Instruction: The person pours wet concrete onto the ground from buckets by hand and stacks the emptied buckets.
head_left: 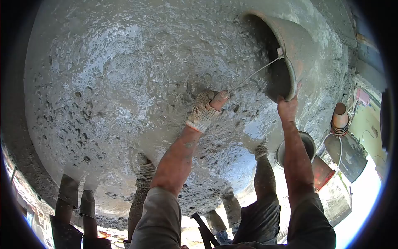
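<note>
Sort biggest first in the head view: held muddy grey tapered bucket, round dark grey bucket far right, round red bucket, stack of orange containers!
Held muddy grey bucket
Dark grey bucket
Red bucket and orange stack: too alike to rank

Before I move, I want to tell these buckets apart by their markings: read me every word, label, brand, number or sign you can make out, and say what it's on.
No text can be read.
Tilted bucket: no lettering shows on its side.
Red bucket and stacked pots: too small to tell whether they are marked.
Pink patch at the right: too blurred to tell whether it bears print.
</note>
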The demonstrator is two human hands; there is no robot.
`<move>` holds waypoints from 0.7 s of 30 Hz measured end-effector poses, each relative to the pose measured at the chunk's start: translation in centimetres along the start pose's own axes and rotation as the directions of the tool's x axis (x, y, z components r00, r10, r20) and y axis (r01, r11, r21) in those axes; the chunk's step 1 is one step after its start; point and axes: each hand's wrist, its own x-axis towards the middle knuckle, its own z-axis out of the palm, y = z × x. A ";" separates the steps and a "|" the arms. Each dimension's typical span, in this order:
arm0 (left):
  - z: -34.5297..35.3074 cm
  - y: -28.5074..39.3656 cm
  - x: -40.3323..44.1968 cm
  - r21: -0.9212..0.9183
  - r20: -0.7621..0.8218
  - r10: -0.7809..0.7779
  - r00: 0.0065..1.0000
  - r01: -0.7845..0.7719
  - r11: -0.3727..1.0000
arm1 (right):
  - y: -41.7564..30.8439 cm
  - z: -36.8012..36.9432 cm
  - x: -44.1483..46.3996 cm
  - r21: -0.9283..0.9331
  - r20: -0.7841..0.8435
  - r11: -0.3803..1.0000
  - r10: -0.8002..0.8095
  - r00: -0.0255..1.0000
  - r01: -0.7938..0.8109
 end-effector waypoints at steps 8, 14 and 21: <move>-22.5 -1.1 -24.4 0.012 -0.379 0.082 0.922 -0.084 0.996 | -17.5 11.7 -20.3 0.207 0.287 0.975 -0.136 0.948 0.077; -28.5 10.2 -43.3 0.183 -0.734 0.015 0.679 0.177 0.967 | -35.1 13.3 -34.4 0.324 0.560 0.946 -0.178 0.809 -0.016; -22.0 30.7 -43.4 0.576 -0.792 0.291 0.536 0.500 0.647 | -41.9 7.3 -31.2 0.530 0.821 0.706 -0.288 0.492 -0.471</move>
